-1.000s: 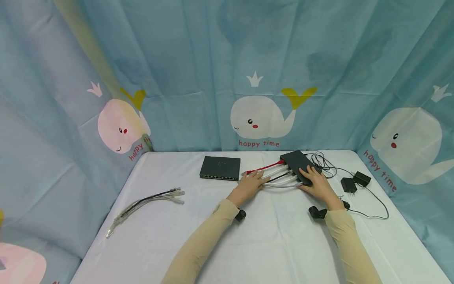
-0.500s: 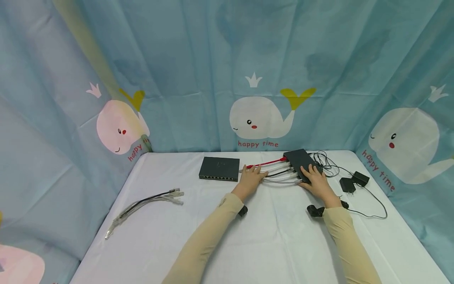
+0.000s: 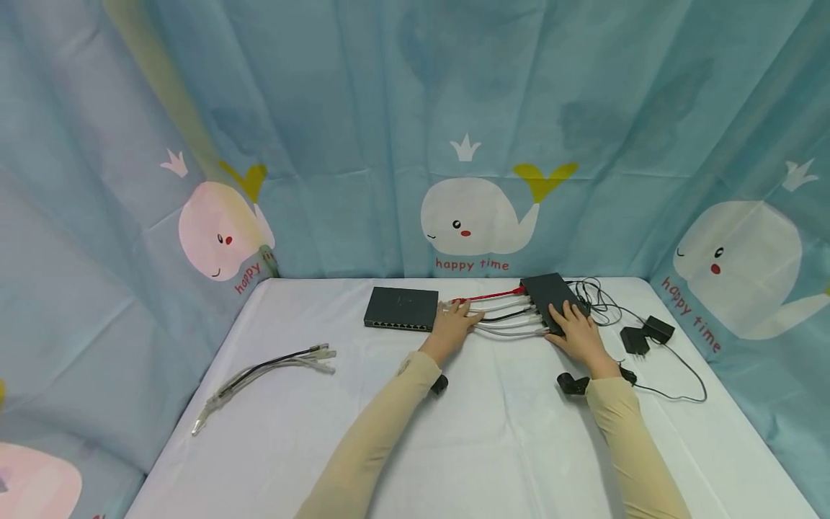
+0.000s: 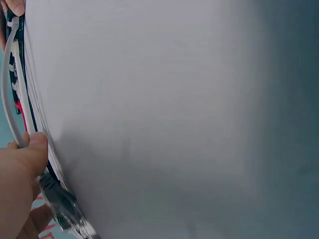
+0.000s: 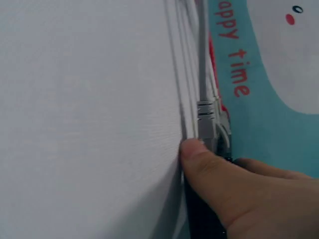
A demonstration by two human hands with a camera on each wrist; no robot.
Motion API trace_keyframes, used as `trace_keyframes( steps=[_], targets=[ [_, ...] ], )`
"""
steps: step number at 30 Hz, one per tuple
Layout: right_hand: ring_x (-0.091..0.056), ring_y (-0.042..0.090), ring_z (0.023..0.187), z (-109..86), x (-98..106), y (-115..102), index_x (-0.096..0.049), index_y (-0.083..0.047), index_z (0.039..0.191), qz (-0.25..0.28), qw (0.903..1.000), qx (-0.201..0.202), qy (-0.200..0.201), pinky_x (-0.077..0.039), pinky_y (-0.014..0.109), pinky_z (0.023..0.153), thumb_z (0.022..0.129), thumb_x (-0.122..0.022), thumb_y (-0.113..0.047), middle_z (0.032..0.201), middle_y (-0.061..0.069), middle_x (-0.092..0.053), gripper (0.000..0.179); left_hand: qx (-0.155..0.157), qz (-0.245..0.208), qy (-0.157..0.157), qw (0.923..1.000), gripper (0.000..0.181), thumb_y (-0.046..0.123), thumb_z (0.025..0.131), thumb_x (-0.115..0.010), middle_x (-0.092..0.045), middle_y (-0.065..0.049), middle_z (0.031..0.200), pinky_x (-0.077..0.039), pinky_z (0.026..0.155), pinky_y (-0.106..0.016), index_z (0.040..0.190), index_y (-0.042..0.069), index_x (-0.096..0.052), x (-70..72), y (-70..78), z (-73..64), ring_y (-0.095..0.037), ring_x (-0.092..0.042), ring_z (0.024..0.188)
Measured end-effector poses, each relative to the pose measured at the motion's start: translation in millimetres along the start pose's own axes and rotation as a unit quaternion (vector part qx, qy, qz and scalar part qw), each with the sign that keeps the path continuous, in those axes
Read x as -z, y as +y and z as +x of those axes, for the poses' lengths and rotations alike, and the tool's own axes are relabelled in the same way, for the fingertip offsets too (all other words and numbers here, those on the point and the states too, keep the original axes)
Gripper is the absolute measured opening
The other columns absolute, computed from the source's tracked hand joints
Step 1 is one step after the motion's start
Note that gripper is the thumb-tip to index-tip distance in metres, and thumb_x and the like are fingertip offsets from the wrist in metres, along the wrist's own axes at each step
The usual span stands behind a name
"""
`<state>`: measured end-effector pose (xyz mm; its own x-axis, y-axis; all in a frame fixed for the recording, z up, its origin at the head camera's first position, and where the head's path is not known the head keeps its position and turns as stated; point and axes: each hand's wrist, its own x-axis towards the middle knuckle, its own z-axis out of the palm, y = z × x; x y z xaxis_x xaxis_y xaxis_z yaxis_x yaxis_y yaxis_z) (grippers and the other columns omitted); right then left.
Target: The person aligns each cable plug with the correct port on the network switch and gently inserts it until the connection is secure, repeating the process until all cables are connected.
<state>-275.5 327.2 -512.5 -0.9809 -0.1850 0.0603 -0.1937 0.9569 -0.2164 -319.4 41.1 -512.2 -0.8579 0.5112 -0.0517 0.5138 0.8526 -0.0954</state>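
My left hand [image 3: 449, 330] holds several network cables [image 3: 509, 333] at their loose ends; in the left wrist view a clear-booted plug [image 4: 65, 204] shows below the thumb. Red, black, white and grey cables run from there to a black network switch [image 3: 550, 297], with their plugs at its left side. My right hand [image 3: 578, 340] grips the near end of this switch, fingers spread over the top and thumb at the edge beside a grey plug [image 5: 205, 119]. A second black switch [image 3: 402, 306] lies left of my left hand, its row of ports facing me.
A bundle of cables [image 3: 259, 375] lies on the left of the white table [image 3: 512, 447]. Two black power adapters [image 3: 658, 329] and coiled black cords [image 3: 599, 306] are at the right. A patterned curtain [image 3: 337, 144] hangs behind and at the sides.
My left hand has shifted slightly along the cables and its fingers have drawn closer together. The wired switch has turned and moved slightly right. My right hand has stayed on it.
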Motion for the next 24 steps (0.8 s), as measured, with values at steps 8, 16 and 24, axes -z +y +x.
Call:
trace_keyframes(
  steps=[8,16,24],
  targets=[
    [-0.013,0.054,0.132,2.5,5.3,-0.7,-0.028,-0.002,0.144,0.016,0.9994,0.002,-0.031,-0.012,0.071,0.1,0.088,-0.063,-0.03,0.145,0.037,-0.013,0.072,0.003,-0.025,0.017,0.9995,0.049,0.041,0.097,-0.041,-0.022,-0.001,0.153,-0.014,0.111,-0.054,0.144,0.039,-0.028,-7.5,-12.5,-8.2,-0.025,-0.021,0.14],
    [-0.016,0.052,0.133,1.2,6.1,-19.3,-0.033,-0.005,0.143,0.071,0.9968,0.014,-0.033,-0.008,0.068,0.103,0.081,-0.07,-0.036,0.146,0.034,-0.017,0.079,0.009,-0.106,0.045,0.9933,0.051,0.038,0.096,-0.048,-0.025,-0.002,0.152,-0.013,0.112,-0.053,0.144,0.034,-0.032,-8.3,-26.3,-20.2,-0.022,-0.022,0.14],
    [-0.025,0.048,0.132,11.1,0.3,-40.9,-0.043,-0.006,0.138,0.066,0.9955,0.058,0.035,-0.015,0.066,0.103,0.083,-0.068,-0.037,0.144,0.027,-0.03,0.068,0.029,-0.157,0.084,0.9836,0.046,0.035,0.095,-0.052,-0.034,-0.003,0.148,-0.016,0.11,-0.054,0.139,0.027,-0.044,-3.8,-38.1,-30.0,-0.025,-0.027,0.138]
  ],
)
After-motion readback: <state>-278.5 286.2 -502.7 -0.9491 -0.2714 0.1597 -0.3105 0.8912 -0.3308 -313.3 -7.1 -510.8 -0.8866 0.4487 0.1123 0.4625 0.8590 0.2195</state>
